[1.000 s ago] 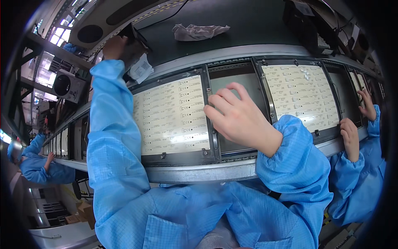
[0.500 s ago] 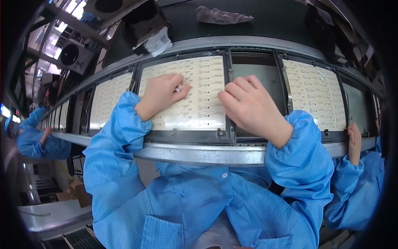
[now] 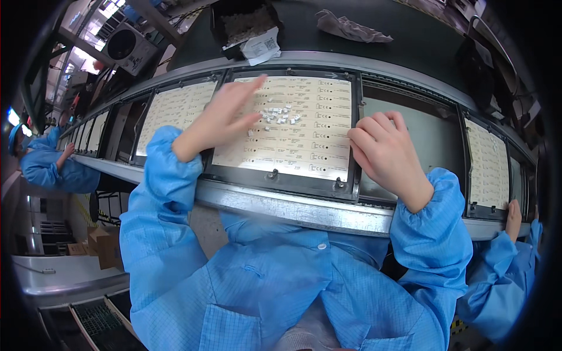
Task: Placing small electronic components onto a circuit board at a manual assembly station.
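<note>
Cream panels printed with repeated markings sit in dark frames on a conveyor line. Over the left part of the middle panel [image 3: 287, 153] is my left hand [image 3: 225, 114], open with thumb and fingers spread and slightly blurred. A loose cluster of small white parts [image 3: 280, 115] lies on that panel just right of its fingers. My right hand [image 3: 383, 152] is curled closed by the right edge of the dark frame [image 3: 353, 175]. Its fingertips are tucked out of sight, so whether it grips the frame edge or some small part stays hidden.
A metal rail [image 3: 293, 210] runs along the near side. Beyond the line are a dark bin [image 3: 246, 23] of small parts, a paper label [image 3: 261, 48] and crumpled wrapping [image 3: 351, 28]. Another person's hand [image 3: 513, 219] is at the far right; another person in blue [image 3: 47, 161] is at left.
My left hand has spread open and moved off the panel's middle, uncovering a cluster of white parts. My right hand stays curled by the frame edge. The panels appear shifted to the right.
</note>
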A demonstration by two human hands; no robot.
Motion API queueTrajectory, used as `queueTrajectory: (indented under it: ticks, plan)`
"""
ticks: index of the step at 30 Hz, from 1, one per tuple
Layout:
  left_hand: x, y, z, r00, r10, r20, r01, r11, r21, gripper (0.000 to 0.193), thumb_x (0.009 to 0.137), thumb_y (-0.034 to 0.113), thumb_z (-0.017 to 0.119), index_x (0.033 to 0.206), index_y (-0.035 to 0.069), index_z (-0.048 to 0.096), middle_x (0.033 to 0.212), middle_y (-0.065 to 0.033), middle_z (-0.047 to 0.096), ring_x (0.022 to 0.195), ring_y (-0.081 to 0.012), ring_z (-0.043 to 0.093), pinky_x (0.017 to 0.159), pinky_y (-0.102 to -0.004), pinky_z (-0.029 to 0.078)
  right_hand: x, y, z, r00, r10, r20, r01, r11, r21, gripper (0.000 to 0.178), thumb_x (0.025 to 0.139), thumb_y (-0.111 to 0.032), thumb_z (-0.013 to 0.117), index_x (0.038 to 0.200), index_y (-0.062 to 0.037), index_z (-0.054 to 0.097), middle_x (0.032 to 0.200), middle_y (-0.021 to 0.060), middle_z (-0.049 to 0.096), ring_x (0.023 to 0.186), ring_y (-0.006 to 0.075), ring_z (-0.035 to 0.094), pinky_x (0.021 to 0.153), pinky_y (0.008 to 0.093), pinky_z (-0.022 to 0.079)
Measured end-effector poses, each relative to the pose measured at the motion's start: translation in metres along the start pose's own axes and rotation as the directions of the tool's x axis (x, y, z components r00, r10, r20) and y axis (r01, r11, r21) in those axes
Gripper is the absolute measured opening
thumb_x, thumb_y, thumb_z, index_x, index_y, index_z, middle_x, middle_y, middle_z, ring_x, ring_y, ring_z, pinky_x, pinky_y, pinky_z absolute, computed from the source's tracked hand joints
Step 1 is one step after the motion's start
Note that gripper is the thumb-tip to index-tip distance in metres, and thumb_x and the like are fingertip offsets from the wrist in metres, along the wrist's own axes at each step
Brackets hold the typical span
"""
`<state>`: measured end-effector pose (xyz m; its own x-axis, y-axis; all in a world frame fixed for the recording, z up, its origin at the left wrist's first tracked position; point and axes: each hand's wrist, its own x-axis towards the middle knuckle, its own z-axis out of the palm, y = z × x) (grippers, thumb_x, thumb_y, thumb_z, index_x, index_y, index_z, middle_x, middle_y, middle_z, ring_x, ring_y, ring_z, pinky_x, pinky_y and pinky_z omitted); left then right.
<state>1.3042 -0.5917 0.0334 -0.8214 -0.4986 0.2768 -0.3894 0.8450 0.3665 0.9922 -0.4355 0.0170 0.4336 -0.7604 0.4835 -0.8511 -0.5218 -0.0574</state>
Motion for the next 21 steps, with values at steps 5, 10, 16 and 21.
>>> queueTrajectory:
  ticks: [5,10,16,21]
  plan:
    - [-0.059,0.001,-0.022,0.906,-0.315,-0.284,0.409,0.826,0.388,0.062,0.09,0.024,0.068,0.144,0.005,0.046,0.106,-0.0166,0.066,0.106,-0.0327,0.059,0.098,-0.0446,0.04,0.001,-0.001,0.002,1.0,0.006,-0.012,-0.006,1.0,-0.005,0.018,0.079,-0.008,0.07,0.095,-0.0074,0.062,0.099,0.0057,0.06,0.095,0.0242,0.058,0.096,0.0447,0.041]
    - [-0.127,0.027,0.017,0.742,-0.535,-0.403,0.67,0.57,0.475,0.056,0.09,0.026,0.068,0.14,0.006,0.052,0.091,-0.0096,0.064,0.097,-0.0277,0.059,0.103,-0.0496,0.035,0.002,-0.001,0.007,1.0,-0.006,-0.016,0.006,1.0,-0.017,0.021,0.077,-0.008,0.072,0.096,-0.0077,0.062,0.104,0.0069,0.06,0.101,0.0247,0.058,0.099,0.047,0.041]
    - [-0.129,0.04,0.03,0.755,-0.412,-0.511,0.616,0.712,0.336,0.051,0.09,0.02,0.067,0.137,0.006,0.056,0.086,-0.0064,0.063,0.091,-0.0242,0.056,0.115,-0.053,0.026,0.008,0.002,-0.005,0.986,-0.041,-0.16,0.076,0.973,0.218,0.021,0.074,-0.006,0.074,0.091,-0.007,0.062,0.096,0.0078,0.06,0.088,0.0269,0.058,0.085,0.0421,0.045]
    - [-0.134,0.042,0.028,0.755,-0.373,-0.54,0.568,0.784,0.253,0.041,0.093,0.013,0.062,0.133,0.003,0.06,0.082,-0.0051,0.062,0.085,-0.0219,0.056,0.115,-0.0526,0.027,0.012,-0.003,-0.006,0.979,-0.064,-0.195,0.119,0.951,0.285,0.018,0.073,-0.007,0.075,0.083,-0.0064,0.059,0.088,0.0079,0.059,0.077,0.0266,0.055,0.07,0.0375,0.044]
